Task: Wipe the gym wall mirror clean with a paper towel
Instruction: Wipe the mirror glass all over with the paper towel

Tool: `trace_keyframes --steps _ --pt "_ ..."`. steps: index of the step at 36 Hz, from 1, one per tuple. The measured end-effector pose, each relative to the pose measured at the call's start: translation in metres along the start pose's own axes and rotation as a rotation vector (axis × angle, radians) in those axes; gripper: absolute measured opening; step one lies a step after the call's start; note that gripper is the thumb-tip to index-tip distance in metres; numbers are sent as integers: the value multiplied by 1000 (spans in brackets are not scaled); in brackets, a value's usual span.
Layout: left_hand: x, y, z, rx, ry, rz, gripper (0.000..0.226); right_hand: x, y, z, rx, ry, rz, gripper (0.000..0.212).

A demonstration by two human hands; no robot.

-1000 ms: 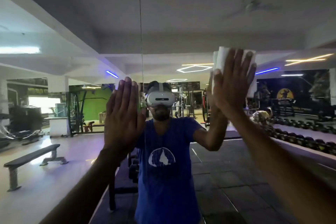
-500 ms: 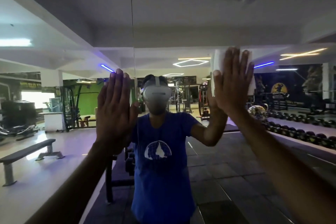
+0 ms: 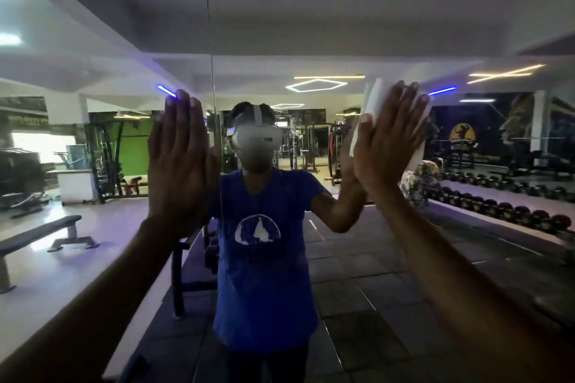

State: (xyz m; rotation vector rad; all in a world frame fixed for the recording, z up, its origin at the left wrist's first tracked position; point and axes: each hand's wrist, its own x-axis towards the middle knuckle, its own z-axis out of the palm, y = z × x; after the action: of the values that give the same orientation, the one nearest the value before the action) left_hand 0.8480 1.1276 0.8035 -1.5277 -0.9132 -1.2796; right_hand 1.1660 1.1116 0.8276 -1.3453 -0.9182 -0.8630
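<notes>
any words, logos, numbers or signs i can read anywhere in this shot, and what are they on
No text can be read.
Blue shirt reflected in the mirror: a white dome-shaped emblem, no lettering visible.
Dark wall mural at the right in the reflection: a yellow round logo with a dark figure; any lettering is too blurred to read.
Paper towel under the right hand: plain white.

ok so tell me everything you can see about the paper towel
The paper towel is white and folded into a flat pad, soft and slightly creased. It stands roughly upright against the mirror, pressed there by the right hand, whose straight fingers cover most of it. Only its left edge, top and a strip at lower right show. Nothing else touches it.
</notes>
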Motion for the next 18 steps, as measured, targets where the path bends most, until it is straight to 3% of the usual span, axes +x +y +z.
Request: trace_keyframes --steps 3,7,11,13,15,18 --pt "-30 0 0 21 -47 1 68 -64 -35 2 17 -34 -50 74" --pt "-54 -10 -4 29 -73 44 65 -174 -54 1 19 -260 -472 75" --pt "-54 -17 -8 18 -105 76 64 -109 -55 6 29 -295 -750 71" --pt "-54 -19 -8 19 -102 72 64 -56 -73 10 48 -227 -679 70" --pt "-54 -17 -6 15 -92 56 64 -25 -102 10 55 -156 -492 71" --pt "-54 -14 -4 10 -77 45 63 -60 -127 9 88 -151 -438 71"
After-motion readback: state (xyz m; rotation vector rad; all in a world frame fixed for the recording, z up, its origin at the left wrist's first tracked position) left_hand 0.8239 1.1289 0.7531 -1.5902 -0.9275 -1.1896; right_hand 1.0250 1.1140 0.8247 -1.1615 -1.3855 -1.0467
